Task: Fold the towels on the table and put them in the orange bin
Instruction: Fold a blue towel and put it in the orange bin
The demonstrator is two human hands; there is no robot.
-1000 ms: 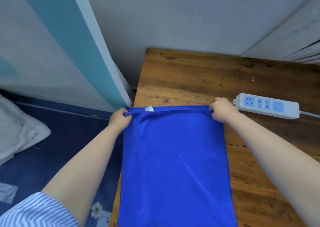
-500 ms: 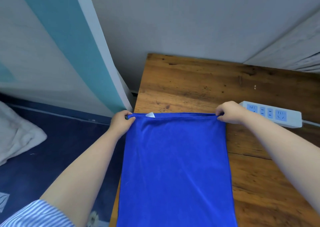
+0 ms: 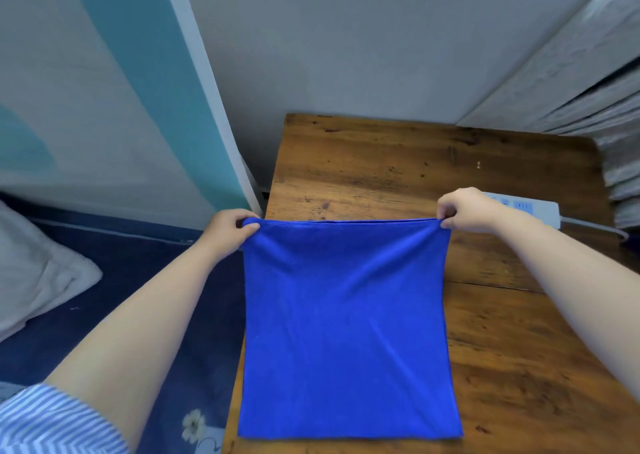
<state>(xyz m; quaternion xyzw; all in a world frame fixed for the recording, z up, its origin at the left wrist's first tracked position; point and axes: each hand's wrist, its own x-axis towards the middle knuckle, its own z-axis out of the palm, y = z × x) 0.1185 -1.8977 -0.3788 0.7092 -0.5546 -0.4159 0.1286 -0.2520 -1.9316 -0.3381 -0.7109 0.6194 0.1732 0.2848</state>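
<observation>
On the left part of the worn brown wooden table (image 3: pixel 398 162), a bright blue cloth towel (image 3: pixel 346 332) lies with its far edge lifted. The left hand (image 3: pixel 227 230) pinches the far left corner and the right hand (image 3: pixel 464 211) pinches the far right one, stretching the edge taut between them. Just behind the right hand sits a white plastic power strip (image 3: pixel 533 209), and a pale pillow (image 3: pixel 38 273) lies on the dark blue floor to the left.

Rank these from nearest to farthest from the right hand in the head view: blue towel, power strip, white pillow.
1. blue towel: its far corner is pinched in the right hand.
2. power strip: just behind the hand, on the table.
3. white pillow: far left, off the table.
</observation>
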